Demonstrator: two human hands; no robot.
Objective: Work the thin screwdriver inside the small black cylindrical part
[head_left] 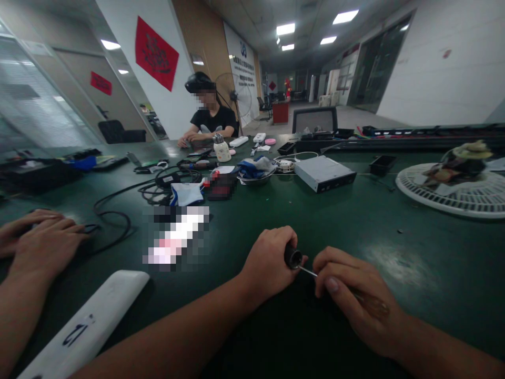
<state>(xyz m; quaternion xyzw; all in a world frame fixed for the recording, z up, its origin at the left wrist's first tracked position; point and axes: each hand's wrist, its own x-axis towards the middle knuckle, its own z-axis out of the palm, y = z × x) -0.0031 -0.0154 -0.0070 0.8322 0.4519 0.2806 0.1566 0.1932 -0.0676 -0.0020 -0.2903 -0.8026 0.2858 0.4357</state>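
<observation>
My left hand (pixel 269 260) is wrapped round a small dark cylindrical part (pixel 294 258), whose hollow round end faces right and toward me. In my right hand (pixel 355 295) is a screwdriver (pixel 310 272) with a thin metal shaft and an amber, see-through handle. The shaft points left, and its tip is at the lower rim of the hollow end; whether it is inside or just touching I cannot tell. Both hands are over the dark green table (pixel 252 221), close together. The rest of the cylindrical part is hidden by my left fingers.
A co-worker's hands (pixel 45 242) are at the left, near a white bar-shaped case (pixel 90 321). Farther back lie black cables (pixel 130 210), a silver disc drive (pixel 325 172) and a white fan grille (pixel 445 195). Another person (pixel 213 118) sits across the table.
</observation>
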